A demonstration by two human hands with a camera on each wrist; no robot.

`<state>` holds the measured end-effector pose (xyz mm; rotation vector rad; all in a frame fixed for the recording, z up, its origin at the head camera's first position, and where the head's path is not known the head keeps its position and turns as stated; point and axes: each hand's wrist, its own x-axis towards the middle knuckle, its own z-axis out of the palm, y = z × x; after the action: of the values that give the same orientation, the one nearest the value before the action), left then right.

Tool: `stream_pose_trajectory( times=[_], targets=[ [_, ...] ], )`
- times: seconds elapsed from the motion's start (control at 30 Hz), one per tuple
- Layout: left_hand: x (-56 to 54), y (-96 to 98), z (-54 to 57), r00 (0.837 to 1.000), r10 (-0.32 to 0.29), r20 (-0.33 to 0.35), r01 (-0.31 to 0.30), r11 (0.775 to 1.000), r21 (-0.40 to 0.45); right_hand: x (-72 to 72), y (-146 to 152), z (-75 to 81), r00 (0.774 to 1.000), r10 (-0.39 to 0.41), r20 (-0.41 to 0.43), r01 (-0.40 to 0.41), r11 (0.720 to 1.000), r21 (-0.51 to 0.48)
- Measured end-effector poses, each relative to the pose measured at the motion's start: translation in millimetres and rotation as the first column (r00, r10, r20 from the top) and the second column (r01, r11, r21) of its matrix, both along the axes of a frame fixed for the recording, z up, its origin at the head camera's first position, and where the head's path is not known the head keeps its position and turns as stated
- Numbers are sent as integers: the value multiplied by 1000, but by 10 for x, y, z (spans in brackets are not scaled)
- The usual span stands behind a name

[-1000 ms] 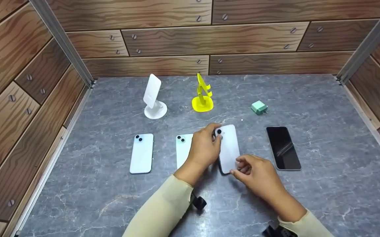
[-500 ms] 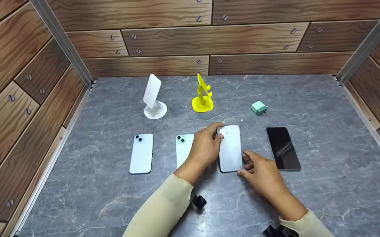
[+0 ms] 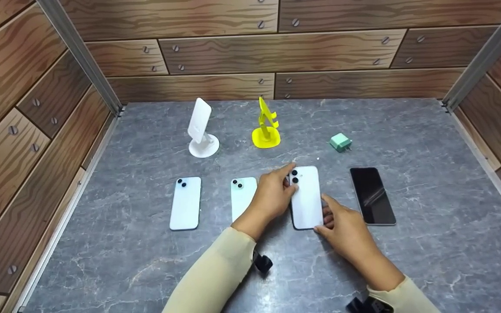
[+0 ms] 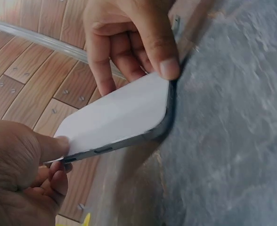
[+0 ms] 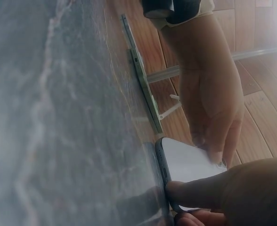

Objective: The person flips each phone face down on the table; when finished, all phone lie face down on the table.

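Note:
A white phone (image 3: 306, 200), back side up, lies between both hands, its long sides nearly straight away from the person. My left hand (image 3: 272, 193) pinches its far left corner beside the two camera lenses. At the near right corner, my right hand (image 3: 343, 228) holds the edge between thumb and fingers. In the left wrist view the phone (image 4: 117, 113) has the left thumb (image 4: 53, 147) on its back and the right thumb (image 4: 169, 68) on the opposite corner. The right wrist view shows its lower end (image 5: 183, 160) close to the table, gripped by the right hand (image 5: 232, 190).
A mint green phone (image 3: 242, 195) lies partly behind the left arm, with a pale blue phone (image 3: 185, 204) farther left. To the right lies a black-screened phone (image 3: 373, 195). A white stand (image 3: 200, 126), a yellow stand (image 3: 266, 130) and a green charger plug (image 3: 340, 142) stand behind.
The white phone has turned straighter and shifted slightly right. Its two lenses, partly covered before, now show. My right hand has moved slightly right along with the phone's near corner.

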<state>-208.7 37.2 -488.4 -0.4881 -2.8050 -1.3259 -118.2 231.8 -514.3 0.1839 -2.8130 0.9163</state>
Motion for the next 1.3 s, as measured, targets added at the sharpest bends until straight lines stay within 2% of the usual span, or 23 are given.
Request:
stream_pose_trajectory(
  times=[0.33, 0.57, 0.73, 1.07, 1.3],
  targets=[
    [-36, 8, -46, 999, -11, 50, 13, 999, -47, -2, 5, 9, 1000, 5, 22, -5, 1000, 1],
    [-53, 18, -64, 990, -37, 138, 57, 989, -140, 10, 11, 14, 999, 4, 54, -5, 1000, 5],
    [-95, 19, -82, 984, -54, 168, 84, 980, -180, 23, 13, 14, 998, 8, 66, -9, 1000, 9],
    [-118, 12, -124, 981, -60, 185, 99, 974, -205, 21, 15, 15, 994, -1, 113, 2, 1000, -5],
    [-117, 2, -151, 984, -65, 167, 102, 970, -223, 19, 19, 22, 992, -4, 127, 3, 1000, 2]
  ],
)
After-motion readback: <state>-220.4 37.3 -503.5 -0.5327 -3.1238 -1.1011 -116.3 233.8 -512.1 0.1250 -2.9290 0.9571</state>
